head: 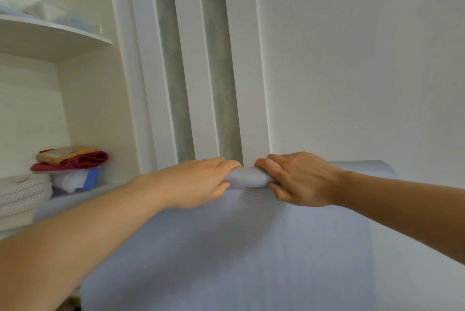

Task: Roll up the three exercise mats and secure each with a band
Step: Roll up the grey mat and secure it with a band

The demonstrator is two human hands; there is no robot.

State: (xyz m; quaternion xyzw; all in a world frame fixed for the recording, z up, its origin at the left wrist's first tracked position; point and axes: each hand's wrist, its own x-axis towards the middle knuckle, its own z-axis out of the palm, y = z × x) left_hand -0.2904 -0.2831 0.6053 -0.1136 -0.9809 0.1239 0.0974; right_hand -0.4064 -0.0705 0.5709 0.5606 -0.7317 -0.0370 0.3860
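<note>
A red cloth (75, 159) is stacked on a shelf (108, 186) just beside the left border of the pale blue exercise mat (239, 247). Its rolled far end (247, 177) is gripped by the left hand (198, 182) and the right hand (299, 179), with fingers curled round it. The roll appears to be set close to a white wall (352, 59); its right end is left free of the hands.

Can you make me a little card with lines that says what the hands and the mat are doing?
thing: pale grey-blue mat
state: mostly flat, far end curled into a small roll
left: left hand grips the roll
right: right hand grips the roll
band: none in view
nearby: red cloth at the left
</note>
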